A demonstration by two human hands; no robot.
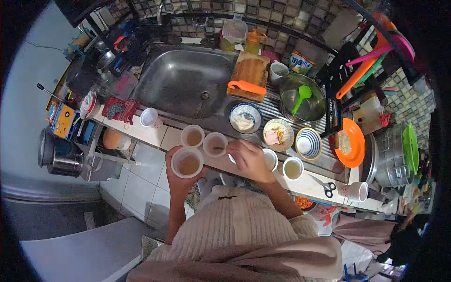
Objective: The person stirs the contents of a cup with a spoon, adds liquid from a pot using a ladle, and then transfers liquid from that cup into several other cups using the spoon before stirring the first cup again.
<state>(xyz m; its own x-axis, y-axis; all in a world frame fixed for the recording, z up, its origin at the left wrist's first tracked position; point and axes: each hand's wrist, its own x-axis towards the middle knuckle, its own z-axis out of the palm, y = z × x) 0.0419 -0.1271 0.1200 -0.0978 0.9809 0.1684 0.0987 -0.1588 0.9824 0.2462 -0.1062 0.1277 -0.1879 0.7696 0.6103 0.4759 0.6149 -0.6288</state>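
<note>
My left hand point(174, 179) is wrapped round a white plastic cup point(187, 162) with cloudy brownish liquid in it, at the counter's front edge. Just beyond stand two similar cups, a left one point(192, 137) and a right one point(215, 144), both with liquid inside. My right hand point(250, 160) is pinched beside the right one, on what looks like a thin spoon point(219, 149) dipping into it. Its lower end is hidden in the liquid. Behind my right hand, another white cup point(269, 160) is partly covered. Further right stands a cup of pale liquid point(293, 168).
Behind are a steel sink point(174, 63), a cutting board point(250, 70) with an orange-handled tool, and several bowls, one patterned point(245, 117). A steel pot point(314, 113) holds a green spoon. Scissors point(328, 188), stacked cups point(355, 191) and an orange plate point(356, 145) are at right.
</note>
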